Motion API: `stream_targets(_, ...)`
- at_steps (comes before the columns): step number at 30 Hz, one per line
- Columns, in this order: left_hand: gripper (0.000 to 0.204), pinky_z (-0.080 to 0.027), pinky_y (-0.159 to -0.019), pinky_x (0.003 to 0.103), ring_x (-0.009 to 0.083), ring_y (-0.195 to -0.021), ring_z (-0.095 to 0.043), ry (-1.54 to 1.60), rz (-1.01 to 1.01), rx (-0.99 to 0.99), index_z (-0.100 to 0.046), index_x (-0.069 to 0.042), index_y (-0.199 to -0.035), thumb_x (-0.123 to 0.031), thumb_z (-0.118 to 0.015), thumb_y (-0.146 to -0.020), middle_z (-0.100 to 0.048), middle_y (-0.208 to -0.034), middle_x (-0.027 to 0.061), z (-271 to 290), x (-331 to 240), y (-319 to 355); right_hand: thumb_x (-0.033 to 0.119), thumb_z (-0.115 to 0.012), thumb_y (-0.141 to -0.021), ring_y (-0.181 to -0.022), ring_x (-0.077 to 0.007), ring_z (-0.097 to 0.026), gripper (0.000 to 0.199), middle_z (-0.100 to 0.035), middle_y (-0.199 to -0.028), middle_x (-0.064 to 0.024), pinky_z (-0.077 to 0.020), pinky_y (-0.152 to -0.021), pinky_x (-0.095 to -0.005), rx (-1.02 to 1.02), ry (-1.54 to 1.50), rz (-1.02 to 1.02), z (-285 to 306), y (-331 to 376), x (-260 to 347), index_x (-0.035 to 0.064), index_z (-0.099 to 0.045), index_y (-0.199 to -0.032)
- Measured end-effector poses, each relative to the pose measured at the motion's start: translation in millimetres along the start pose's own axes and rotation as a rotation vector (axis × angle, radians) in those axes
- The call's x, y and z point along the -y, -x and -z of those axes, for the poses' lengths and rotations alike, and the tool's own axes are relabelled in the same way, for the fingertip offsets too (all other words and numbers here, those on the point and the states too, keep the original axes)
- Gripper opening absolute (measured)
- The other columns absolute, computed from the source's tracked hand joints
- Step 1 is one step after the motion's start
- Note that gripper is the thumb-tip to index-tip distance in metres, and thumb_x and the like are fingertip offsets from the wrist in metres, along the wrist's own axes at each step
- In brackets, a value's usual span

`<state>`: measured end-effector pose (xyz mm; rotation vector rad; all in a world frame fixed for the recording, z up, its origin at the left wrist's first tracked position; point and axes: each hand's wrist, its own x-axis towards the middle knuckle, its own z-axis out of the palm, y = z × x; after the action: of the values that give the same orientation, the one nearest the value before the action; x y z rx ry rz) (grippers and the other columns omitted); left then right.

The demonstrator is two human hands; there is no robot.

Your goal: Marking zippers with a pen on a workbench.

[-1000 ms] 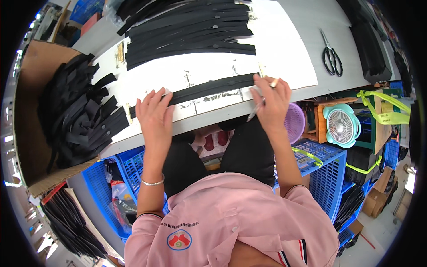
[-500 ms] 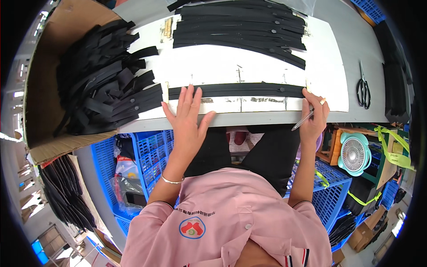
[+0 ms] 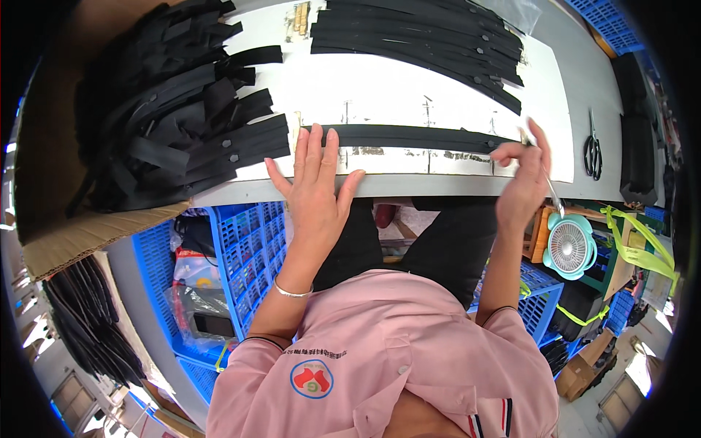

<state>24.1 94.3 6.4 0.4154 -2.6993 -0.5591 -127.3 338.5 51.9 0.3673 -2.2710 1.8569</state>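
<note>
Left hand (image 3: 315,186) flat, fingers spread, pinning the black strap (image 3: 416,136) near the tabletop's (image 3: 409,95) front edge; right hand (image 3: 522,186) pinches a pen (image 3: 549,188). Keep the strap taut while marking.

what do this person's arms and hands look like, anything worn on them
Both hands are bare, no gloves. The left hand has a thin silver bangle at the wrist. The right hand shows no jewellery. Both arms come out of short pink sleeves with dark trim at the cuff; the forearms are uncovered.

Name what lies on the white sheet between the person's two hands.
In the head view, a long black strip spans the gap between the left hand and right hand, on the white sheet.
</note>
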Motion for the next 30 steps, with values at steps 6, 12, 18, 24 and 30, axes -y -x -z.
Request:
stream_targets(6, 0.067, -0.001, -0.118, 0.07, 0.0305, -0.149, -0.039, 0.023, 0.013, -0.042, -0.054, -0.005, -0.147, -0.036, -0.074, -0.092, -0.048, -0.156, 0.015, -2.1, -0.8, 0.6, 0.018, -0.064, -0.102, -0.068, -0.003, -0.053, 0.02, -0.068, -0.082, 0.0013, -0.0406, -0.06, -0.0186, 0.402, -0.097, -0.044, -96.5, 4.3, 29.9, 0.0025, -0.075, -0.109)
stream_targets(12, 0.066, -0.002, -0.117, 0.07, 0.0308, -0.148, -0.041, 0.029, 0.022, -0.063, -0.056, -0.004, -0.144, -0.037, -0.075, -0.091, -0.05, -0.153, 0.0158, -1.9, -4.0, -0.4, 0.016, -0.069, -0.099, -0.063, -0.0023, -0.058, 0.017, -0.07, -0.076, 0.001, -0.0446, -0.058, -0.0195, 0.508, -0.092, -0.144, -143.1, 7.4, 6.1, 0.0001, -0.073, -0.1)
stream_targets(18, 0.065, -0.003, -0.119, 0.066, 0.0284, -0.15, -0.038, 0.043, 0.049, -0.06, -0.055, -0.009, -0.148, -0.036, -0.074, -0.092, -0.048, -0.156, 0.0118, -1.8, -0.9, 2.5, 0.016, -0.069, -0.097, -0.058, -0.0066, -0.06, 0.017, -0.067, -0.066, -0.004, -0.0466, -0.057, -0.0233, 0.543, 0.126, -0.03, -150.8, 14.2, 14.3, 0.0001, -0.073, -0.099)
stream_targets(24, 0.065, -0.001, -0.117, 0.07, 0.0304, -0.146, -0.043, 0.054, 0.012, -0.096, -0.057, -0.003, -0.143, -0.036, -0.076, -0.09, -0.052, -0.151, 0.0161, -2.0, -0.6, 1.8, 0.015, -0.069, -0.097, -0.059, -0.0116, -0.065, 0.015, -0.07, -0.07, -0.0065, -0.049, -0.057, -0.0257, 0.532, 0.192, 0.045, -151.4, 14.9, 13.0, 0.0008, -0.073, -0.099)
stream_targets(30, 0.064, -0.001, -0.117, 0.07, 0.0306, -0.146, -0.042, 0.056, 0.015, -0.082, -0.058, -0.004, -0.143, -0.037, -0.075, -0.09, -0.051, -0.151, 0.0162, -2.2, -2.3, 1.2, 0.015, -0.07, -0.096, -0.061, -0.0145, -0.067, 0.014, -0.072, -0.075, -0.0071, -0.0501, -0.058, -0.0264, 0.463, 0.177, 0.168, -154.0, 17.4, 5.0, 0.0014, -0.074, -0.096)
